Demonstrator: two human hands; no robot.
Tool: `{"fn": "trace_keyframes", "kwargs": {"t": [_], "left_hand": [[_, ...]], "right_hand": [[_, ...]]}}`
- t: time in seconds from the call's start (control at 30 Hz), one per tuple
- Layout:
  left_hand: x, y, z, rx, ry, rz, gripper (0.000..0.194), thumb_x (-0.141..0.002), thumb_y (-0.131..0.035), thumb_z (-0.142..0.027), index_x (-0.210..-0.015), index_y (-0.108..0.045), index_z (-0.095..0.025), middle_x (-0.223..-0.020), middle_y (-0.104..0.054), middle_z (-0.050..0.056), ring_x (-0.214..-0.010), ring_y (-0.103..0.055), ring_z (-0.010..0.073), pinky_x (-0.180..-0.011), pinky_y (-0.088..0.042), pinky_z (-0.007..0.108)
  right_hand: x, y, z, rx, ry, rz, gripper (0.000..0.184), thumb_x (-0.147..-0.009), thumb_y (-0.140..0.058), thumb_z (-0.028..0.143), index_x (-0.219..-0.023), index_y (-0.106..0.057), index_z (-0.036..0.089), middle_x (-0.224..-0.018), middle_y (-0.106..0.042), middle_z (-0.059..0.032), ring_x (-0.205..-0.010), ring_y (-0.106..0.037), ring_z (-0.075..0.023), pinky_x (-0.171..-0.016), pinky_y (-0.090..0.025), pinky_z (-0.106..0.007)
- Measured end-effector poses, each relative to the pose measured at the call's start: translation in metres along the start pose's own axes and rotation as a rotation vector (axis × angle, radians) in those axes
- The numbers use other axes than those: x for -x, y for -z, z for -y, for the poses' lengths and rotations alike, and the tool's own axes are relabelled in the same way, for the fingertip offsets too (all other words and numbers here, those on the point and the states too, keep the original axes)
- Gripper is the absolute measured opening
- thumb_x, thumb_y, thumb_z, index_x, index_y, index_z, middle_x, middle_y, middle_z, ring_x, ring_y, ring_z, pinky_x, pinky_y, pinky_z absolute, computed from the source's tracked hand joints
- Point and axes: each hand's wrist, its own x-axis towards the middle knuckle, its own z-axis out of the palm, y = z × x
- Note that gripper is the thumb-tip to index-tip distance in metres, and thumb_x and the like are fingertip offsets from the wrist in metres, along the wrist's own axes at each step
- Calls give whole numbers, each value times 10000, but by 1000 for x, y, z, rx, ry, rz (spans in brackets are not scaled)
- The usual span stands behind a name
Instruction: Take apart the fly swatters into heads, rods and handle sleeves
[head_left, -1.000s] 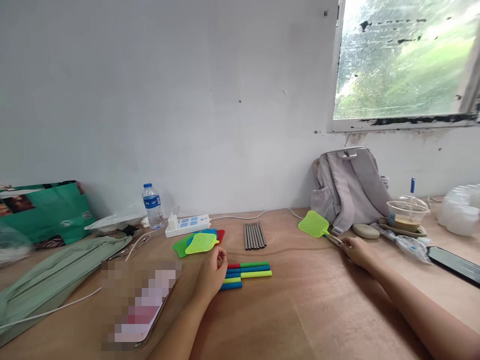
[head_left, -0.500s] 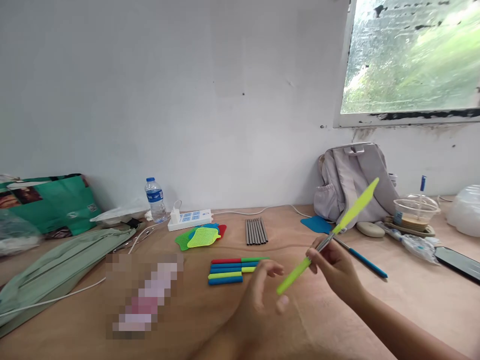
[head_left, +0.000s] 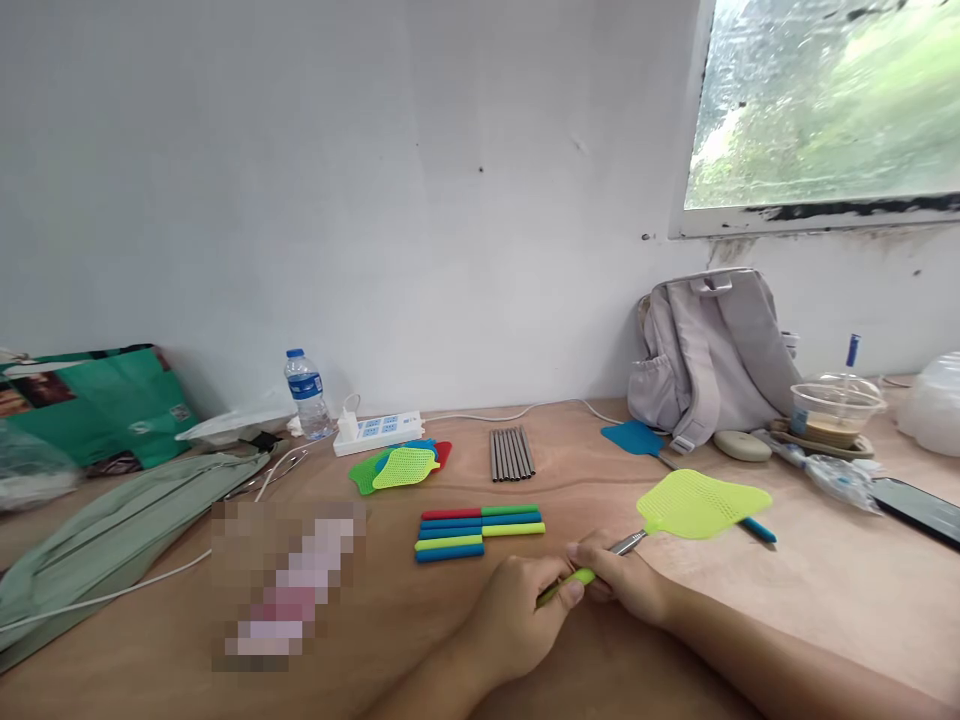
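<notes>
Both hands are closed on one yellow-green fly swatter (head_left: 701,503), its perforated head out to the right and slightly up. My left hand (head_left: 517,612) wraps the end of its yellow-green handle. My right hand (head_left: 622,578) grips where the handle meets the metal rod. Beyond my hands lie several coloured handle tubes (head_left: 450,551) in red, green, blue and yellow-green. Further back is a row of metal rods (head_left: 511,454). To their left, loose swatter heads (head_left: 405,467) overlap in a pile. A blue fly swatter (head_left: 632,437) lies partly hidden behind the yellow-green head.
Against the wall stand a water bottle (head_left: 307,395), a white power strip (head_left: 379,433) and a grey backpack (head_left: 709,360). At right are a drink cup (head_left: 834,410) and a phone (head_left: 919,508). Left are a green bag (head_left: 105,405), pale green cloth (head_left: 135,540) and a blurred-out patch.
The yellow-green swatter has been lowered and turned so its head faces me broadly. My left hand, open beside the handle before, has closed on its end.
</notes>
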Motion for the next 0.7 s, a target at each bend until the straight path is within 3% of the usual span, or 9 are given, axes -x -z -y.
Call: {"fn": "trace_keyframes", "kwargs": {"t": [0.1,0.27,0.5,0.7], "left_hand": [[-2,-6,5,229,179,91,299,-830,-417,-389,-646,-506,-171,-476,-359,-67,-432,-302,77,-446,-210,227],[-7,-15,12,646,366,148,376,-754,-472,-525,-634,-477,-169,-365,-310,-102,-342,-269,57,-417,-223,219],[-12,-14,15,945,390,297,403,-735,-516,-553,-650,-462,-163,-369,-300,-112,-328,-235,42,-434,-198,225],[-12,-3,28,1041,481,522,384,-820,-449,-511,-655,-438,-164,-355,-298,-104,-322,-244,53,-447,-168,232]], "right_hand": [[-5,9,-4,-50,-6,151,454,-751,-464,433,-386,-343,193,-335,-272,75,-325,-204,-52,-365,-126,-236],[-14,20,-6,-91,-35,262,453,-733,-464,424,-369,-317,200,-303,-259,85,-289,-197,-47,-338,-140,-221],[-11,34,14,194,23,230,406,-718,-449,419,-396,-340,198,-362,-293,68,-358,-237,-62,-388,-189,-227],[-8,37,7,305,46,219,444,-777,-402,448,-415,-347,196,-393,-293,58,-395,-251,-77,-423,-196,-239]]}}
